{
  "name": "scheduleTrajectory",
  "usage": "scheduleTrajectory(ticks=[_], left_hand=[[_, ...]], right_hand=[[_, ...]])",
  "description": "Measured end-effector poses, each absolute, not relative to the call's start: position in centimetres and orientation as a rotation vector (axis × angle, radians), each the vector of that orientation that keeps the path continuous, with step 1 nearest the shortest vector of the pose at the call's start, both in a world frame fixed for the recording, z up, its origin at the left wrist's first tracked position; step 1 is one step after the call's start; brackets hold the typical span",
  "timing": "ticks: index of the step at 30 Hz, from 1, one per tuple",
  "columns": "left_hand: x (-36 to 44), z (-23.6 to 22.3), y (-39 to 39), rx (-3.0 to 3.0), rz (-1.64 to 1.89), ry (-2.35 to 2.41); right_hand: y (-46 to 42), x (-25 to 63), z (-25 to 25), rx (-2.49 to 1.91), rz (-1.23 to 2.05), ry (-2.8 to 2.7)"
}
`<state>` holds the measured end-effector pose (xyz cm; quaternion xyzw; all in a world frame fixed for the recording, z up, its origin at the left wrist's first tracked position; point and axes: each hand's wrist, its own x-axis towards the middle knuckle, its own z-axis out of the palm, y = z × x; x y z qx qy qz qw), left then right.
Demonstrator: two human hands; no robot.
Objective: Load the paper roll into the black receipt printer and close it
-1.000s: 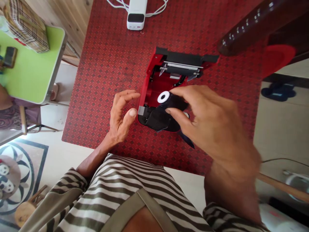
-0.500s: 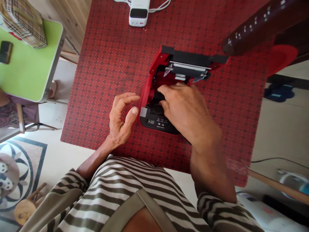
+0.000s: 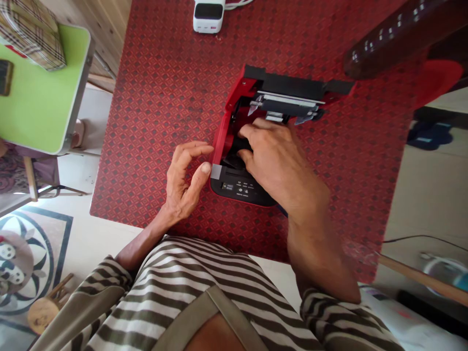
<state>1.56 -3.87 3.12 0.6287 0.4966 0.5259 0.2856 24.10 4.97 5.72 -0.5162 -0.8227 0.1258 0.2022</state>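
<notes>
Red-and-black printer stood open on the patterned table, its bay mostly hidden by the right hand, which gripped a barely visible black roll. The left hand, spread wide, hung beside it; contact was unclear.

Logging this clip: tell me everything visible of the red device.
The red device looks plastic: red walls, black front panel with markings and a grey patch. It sits open on the patterned table, lid swung back, a dark roller showing. The right hand reaches inside; the left hand is close, contact unclear.
</notes>
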Motion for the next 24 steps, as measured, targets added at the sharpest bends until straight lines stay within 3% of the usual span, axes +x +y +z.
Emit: scheduleTrajectory(ticks=[9, 16, 24], left_hand=[[0.0, 4.9, -2.9, 1.803, 1.344, 1.298], [-2.1, 7.9, 3.1, 2.192, 0.938, 1.003], [-1.2, 8.3, 4.2, 2.034, 0.868, 0.993]], right_hand=[[2.2, 27.6, 11.7, -1.202, 0.923, -2.348], [3.2, 27.7, 11.4, -1.116, 1.035, -2.383], [3.5, 27.8, 11.1, -1.088, 0.940, -2.356]])
